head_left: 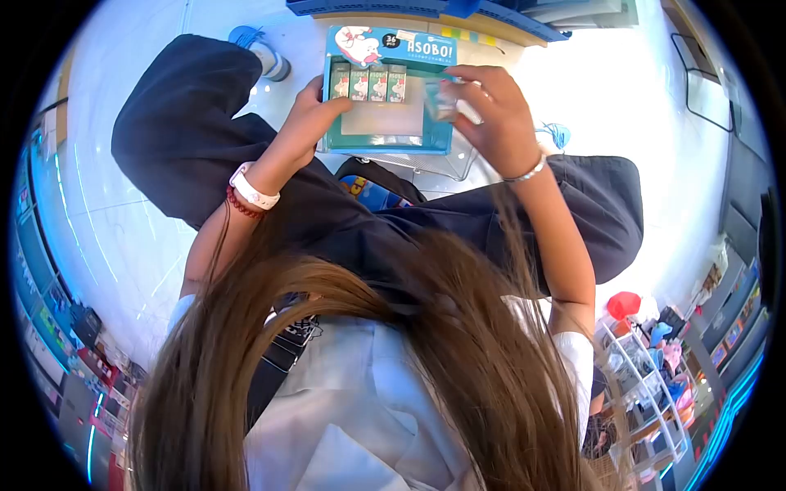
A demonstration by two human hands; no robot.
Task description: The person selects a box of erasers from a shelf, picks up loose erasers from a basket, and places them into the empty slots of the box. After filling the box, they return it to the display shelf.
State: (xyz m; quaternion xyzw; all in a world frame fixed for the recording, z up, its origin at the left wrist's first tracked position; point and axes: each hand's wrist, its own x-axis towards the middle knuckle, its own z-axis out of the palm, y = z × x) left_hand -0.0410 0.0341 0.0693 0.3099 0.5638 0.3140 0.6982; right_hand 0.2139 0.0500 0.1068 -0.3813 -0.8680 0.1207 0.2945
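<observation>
A teal display box (385, 149) with a printed "ASOBO!" header card (431, 49) rests in front of me, above my lap. Along its back left stands a short row of small green-and-white printed boxes (377, 84); the white inner floor shows in front of them. My left hand (309, 121) grips the display box by its left side, thumb over the edge. At the right end of the box, my right hand (496, 114) pinches another small box (442, 98), smeared by motion, between thumb and fingers.
Behind the display box is a blue crate edge (499, 18). A wire rack (446, 168) and a dark bag (377, 186) lie beneath it, between my legs. A white rack of toys (647, 385) stands at the lower right, on the pale floor (639, 106).
</observation>
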